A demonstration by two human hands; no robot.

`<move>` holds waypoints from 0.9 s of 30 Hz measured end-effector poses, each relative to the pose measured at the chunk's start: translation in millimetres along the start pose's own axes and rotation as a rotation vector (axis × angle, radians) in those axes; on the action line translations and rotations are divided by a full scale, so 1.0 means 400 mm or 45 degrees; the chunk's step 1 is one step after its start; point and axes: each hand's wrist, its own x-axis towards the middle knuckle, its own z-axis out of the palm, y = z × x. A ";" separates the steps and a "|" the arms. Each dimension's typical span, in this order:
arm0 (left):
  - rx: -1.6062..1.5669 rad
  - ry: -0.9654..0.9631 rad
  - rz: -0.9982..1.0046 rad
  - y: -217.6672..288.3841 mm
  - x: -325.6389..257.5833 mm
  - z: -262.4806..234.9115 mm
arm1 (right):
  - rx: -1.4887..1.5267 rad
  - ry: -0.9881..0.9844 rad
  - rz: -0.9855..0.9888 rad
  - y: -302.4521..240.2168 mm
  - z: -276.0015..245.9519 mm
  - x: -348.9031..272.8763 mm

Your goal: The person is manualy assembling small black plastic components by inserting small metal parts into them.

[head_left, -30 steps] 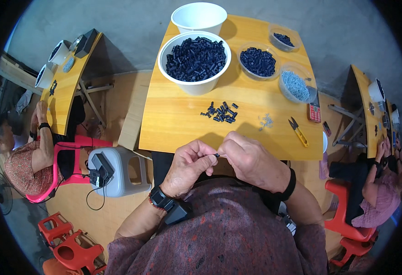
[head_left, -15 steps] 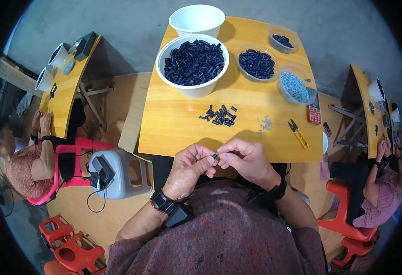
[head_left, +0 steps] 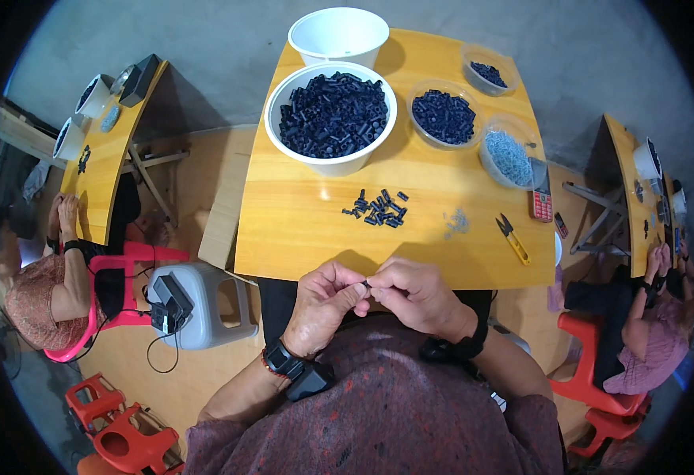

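At the table's near edge my left hand pinches a small black plastic piece between thumb and fingertips. My right hand meets it there, its thumb and forefinger closed on the same piece; anything smaller between these fingertips is hidden. Just beyond my hands lies a loose pile of short black plastic pieces. To its right is a little scatter of thin silvery pins. Yellow-handled thread snips rest near the right edge, their blades pointing away from me.
On the wooden table stand a white tub heaped with black pieces, another white tub, two clear bowls of black pieces and a clear bowl of silvery pins. A red keypad phone lies at the right. People work at tables on both sides.
My joined hands have come slightly down and left in the picture, and the black piece is now more covered by my fingertips. The view has shifted a little.
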 end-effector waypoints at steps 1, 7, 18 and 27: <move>-0.003 0.000 0.003 0.006 0.005 -0.002 | -0.003 -0.003 -0.001 -0.001 -0.006 0.006; 0.102 0.389 0.331 0.036 0.044 -0.054 | -0.461 0.381 0.004 0.016 -0.036 0.082; 0.073 0.380 0.312 0.032 0.054 -0.074 | -1.088 0.092 -0.132 0.031 -0.017 0.131; 0.129 0.350 0.274 0.038 0.054 -0.075 | -1.063 0.186 -0.165 -0.005 0.014 0.200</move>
